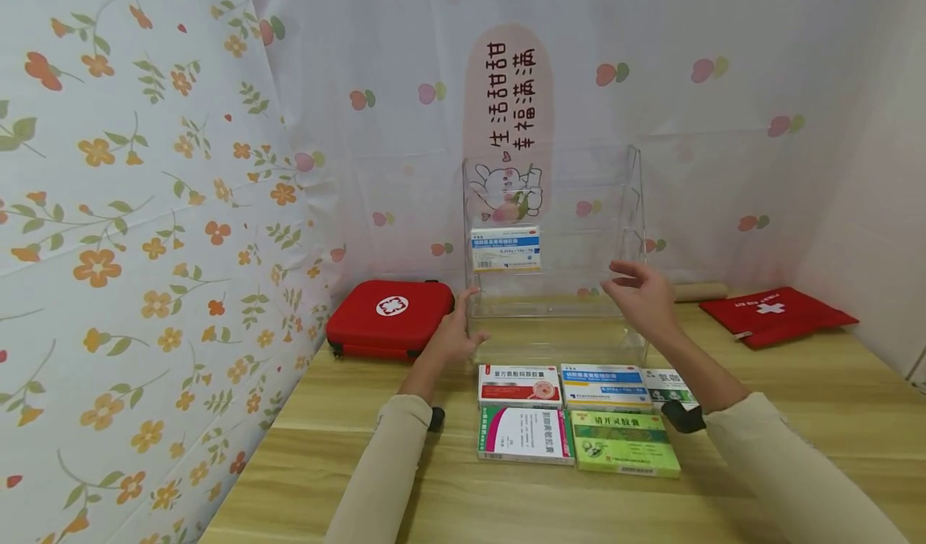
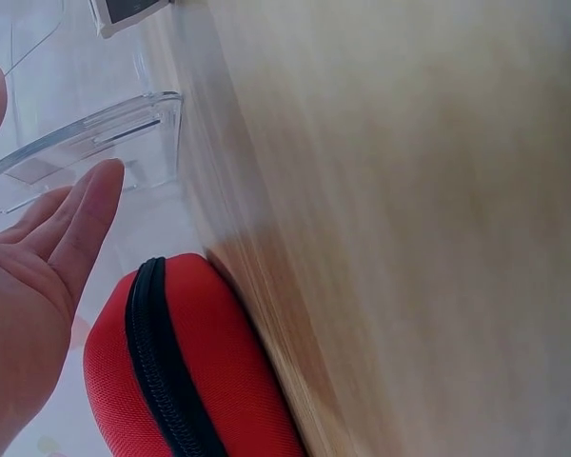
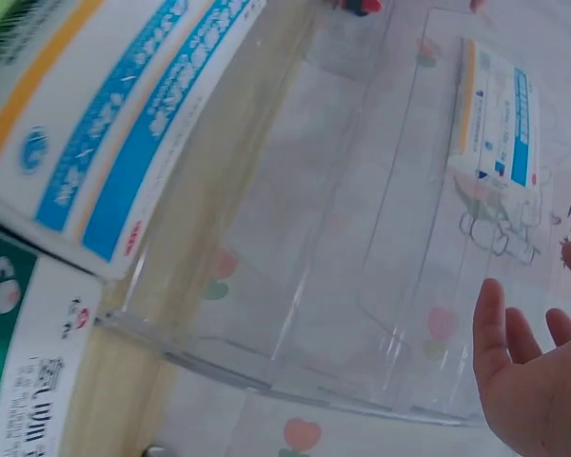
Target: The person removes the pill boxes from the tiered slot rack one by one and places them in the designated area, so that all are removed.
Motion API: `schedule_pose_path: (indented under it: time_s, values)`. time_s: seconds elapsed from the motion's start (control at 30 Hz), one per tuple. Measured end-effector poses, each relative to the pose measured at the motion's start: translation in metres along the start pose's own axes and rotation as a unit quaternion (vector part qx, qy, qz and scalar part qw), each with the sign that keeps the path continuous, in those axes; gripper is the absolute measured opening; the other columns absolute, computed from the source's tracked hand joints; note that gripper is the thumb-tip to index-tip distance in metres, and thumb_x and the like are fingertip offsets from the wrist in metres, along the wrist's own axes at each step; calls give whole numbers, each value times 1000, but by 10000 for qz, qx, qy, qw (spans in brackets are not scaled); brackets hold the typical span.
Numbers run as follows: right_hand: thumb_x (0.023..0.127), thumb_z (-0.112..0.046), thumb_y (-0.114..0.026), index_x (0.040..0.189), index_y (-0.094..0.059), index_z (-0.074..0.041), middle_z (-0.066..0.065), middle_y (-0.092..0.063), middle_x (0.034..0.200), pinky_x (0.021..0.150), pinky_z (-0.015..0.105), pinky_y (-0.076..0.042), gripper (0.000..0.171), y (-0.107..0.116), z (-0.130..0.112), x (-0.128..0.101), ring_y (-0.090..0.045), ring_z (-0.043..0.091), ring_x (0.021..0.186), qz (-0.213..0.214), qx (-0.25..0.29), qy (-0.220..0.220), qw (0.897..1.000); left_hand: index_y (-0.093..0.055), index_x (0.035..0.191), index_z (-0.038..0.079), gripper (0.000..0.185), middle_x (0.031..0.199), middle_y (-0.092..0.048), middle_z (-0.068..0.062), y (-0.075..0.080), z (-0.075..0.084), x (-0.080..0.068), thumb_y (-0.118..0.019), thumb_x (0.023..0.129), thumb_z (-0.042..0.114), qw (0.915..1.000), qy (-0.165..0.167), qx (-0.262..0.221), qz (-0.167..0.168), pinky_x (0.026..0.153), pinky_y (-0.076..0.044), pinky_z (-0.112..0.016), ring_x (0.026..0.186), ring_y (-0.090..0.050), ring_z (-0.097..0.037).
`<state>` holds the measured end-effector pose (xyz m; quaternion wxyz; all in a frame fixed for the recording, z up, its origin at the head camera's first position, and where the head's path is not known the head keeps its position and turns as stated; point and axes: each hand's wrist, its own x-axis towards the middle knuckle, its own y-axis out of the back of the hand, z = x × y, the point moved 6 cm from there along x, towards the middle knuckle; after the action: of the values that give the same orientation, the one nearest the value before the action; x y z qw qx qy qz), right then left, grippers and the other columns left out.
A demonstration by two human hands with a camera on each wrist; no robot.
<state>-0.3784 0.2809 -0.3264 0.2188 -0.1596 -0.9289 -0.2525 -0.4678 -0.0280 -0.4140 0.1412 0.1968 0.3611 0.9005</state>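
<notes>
A clear plastic tiered rack [image 1: 550, 311] stands upright on the table, with one blue-and-white medicine box [image 1: 506, 250] on its middle tier at the left. My left hand [image 1: 456, 331] is at the rack's left side, fingers fairly straight and fingertips right at its edge. At the right side, my right hand [image 1: 642, 295] has its fingers loosely bent, thumb apart, nothing between them. In front of the rack lie a red-and-white box [image 1: 518, 385], another blue-and-white box [image 1: 606, 386], a pink-and-white box [image 1: 526, 435] and a green box [image 1: 625, 443]. My right wrist partly covers a white-and-green box [image 1: 665, 382].
Left of the rack, a red zippered first aid case [image 1: 391, 315] sits close to my left hand. A flat red first aid pouch [image 1: 777, 316] lies at the right, beside a beige roll [image 1: 700, 292]. Patterned cloth hangs behind and along the left.
</notes>
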Motion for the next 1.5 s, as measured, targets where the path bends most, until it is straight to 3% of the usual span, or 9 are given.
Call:
schedule_pose_path:
  time_s: [0.2,0.33,0.43,0.67,0.97,1.23,1.4,1.5]
  values:
    - [95,-23,-66,132,-57,0,19,-59,134,73,10,-47,45,-12,-10,16,-59,38,116,-73,-134,69,9999,-12,151,38,86,105,-63,-24,-1,1,-1,-72,92,21,10000,2,75,-14,97,-47,-53,98,-61,-32]
    - [95,-22,-66,134,-56,1,20,-57,135,84,35,-55,47,-21,-15,26,-58,40,117,-114,-222,35,9997,-13,151,36,86,110,-63,-25,0,1,-1,-72,91,20,9999,-11,116,28,99,-46,-54,100,-60,-31]
    - [95,-22,-66,136,-54,1,23,-55,136,89,50,-53,49,-29,-17,33,-56,41,119,-223,-295,-61,9993,-13,152,35,86,110,-63,-26,0,1,-1,-72,91,19,9999,-9,112,28,99,-46,-54,99,-61,-32]
    - [93,-18,-68,140,-50,1,25,-52,139,89,52,-53,54,-48,-23,50,-53,42,122,-493,-223,36,9985,-13,152,35,86,109,-62,-27,1,1,1,-72,91,20,10000,7,9,-19,96,-47,-55,96,-61,-32]
    - [94,-14,-68,144,-45,0,26,-49,142,97,54,-48,57,-71,-32,64,-51,44,124,-802,-320,240,9960,-13,152,35,86,101,-62,-26,0,1,0,-71,91,18,10000,-71,4,-5,93,-48,-55,91,-61,-33]
    - [94,-18,-68,150,-37,-2,26,-43,147,97,55,-47,66,-89,-43,70,-50,45,125,-1145,-654,261,9909,-15,152,32,85,117,-61,-28,-1,0,0,-72,90,16,9997,-233,61,105,97,-47,-53,103,-62,-35]
    - [97,-11,-60,151,-33,-1,26,-38,150,101,54,-45,62,-97,-47,76,-48,44,128,-1279,-631,255,9894,-15,153,30,85,114,-63,-25,-1,-2,1,-72,91,18,9999,-97,78,18,95,-48,-53,98,-61,-31]
    - [97,-8,-58,152,-30,0,27,-37,151,101,53,-44,62,-101,-48,79,-47,44,129,-1319,-548,258,9894,-15,152,33,85,121,-61,-24,-1,-4,2,-72,91,18,10000,-46,42,-3,97,-47,-53,103,-62,-32]
